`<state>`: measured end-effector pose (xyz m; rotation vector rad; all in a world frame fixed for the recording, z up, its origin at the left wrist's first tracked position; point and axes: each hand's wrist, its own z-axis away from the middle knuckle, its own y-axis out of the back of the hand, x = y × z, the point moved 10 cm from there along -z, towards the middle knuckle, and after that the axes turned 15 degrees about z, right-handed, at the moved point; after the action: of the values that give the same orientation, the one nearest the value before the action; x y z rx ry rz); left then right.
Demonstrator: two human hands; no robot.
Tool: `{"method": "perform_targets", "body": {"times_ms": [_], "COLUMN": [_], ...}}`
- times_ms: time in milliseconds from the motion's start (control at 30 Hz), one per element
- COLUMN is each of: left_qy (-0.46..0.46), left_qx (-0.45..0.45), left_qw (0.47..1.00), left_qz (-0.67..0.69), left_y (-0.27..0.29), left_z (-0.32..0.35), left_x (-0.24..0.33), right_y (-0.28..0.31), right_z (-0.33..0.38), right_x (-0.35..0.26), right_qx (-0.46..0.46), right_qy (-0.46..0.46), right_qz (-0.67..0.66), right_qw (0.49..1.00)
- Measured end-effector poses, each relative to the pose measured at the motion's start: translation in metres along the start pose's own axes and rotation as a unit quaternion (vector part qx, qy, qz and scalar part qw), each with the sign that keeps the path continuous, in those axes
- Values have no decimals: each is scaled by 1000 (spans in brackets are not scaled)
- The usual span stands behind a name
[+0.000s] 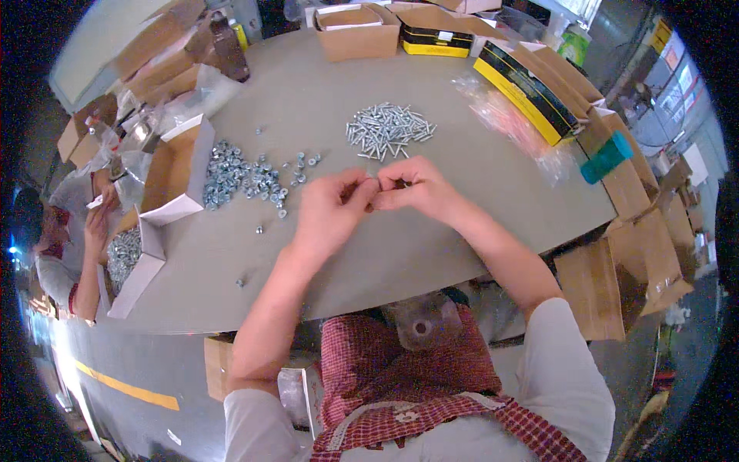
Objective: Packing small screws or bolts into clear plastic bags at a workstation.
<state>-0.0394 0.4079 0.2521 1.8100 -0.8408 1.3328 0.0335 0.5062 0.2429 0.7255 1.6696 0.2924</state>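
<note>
Above table (462, 231), 2 hands (331, 212) (419, 189), 1 screw pile (389, 129)

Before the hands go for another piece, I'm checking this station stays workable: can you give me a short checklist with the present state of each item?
1. Both hands meet over the table: left hand and right hand are fingertip to fingertip, ok.
2. What they pinch: too small, cannot tell.
3. Pile of screws ahead, uncovered: ok.
4. Scatter of nuts on the left, beside the open white box: ok.
5. Stray nuts lying apart from the scatter: not ok.
</note>
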Motion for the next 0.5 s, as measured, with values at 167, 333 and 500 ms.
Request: {"method": "perform_targets", "body": {"times_ms": [167, 333, 500], "left_qy": [-12, -6, -8], "left_qx": [14, 56, 96], "left_qw": [999, 996, 986], "left_qz": [44, 68, 136], "left_y": [6, 19, 23], "left_z": [-4, -4, -1], "left_x": [-2, 3, 5], "right_y": [0, 5, 13], "right_z": [-3, 1, 2], "right_x": [-22, -29, -38], "right_qx": [32, 65, 100], "right_qy": [87, 107, 132], "right_qz": [181, 127, 69], "right_qw": [979, 984, 984]}}
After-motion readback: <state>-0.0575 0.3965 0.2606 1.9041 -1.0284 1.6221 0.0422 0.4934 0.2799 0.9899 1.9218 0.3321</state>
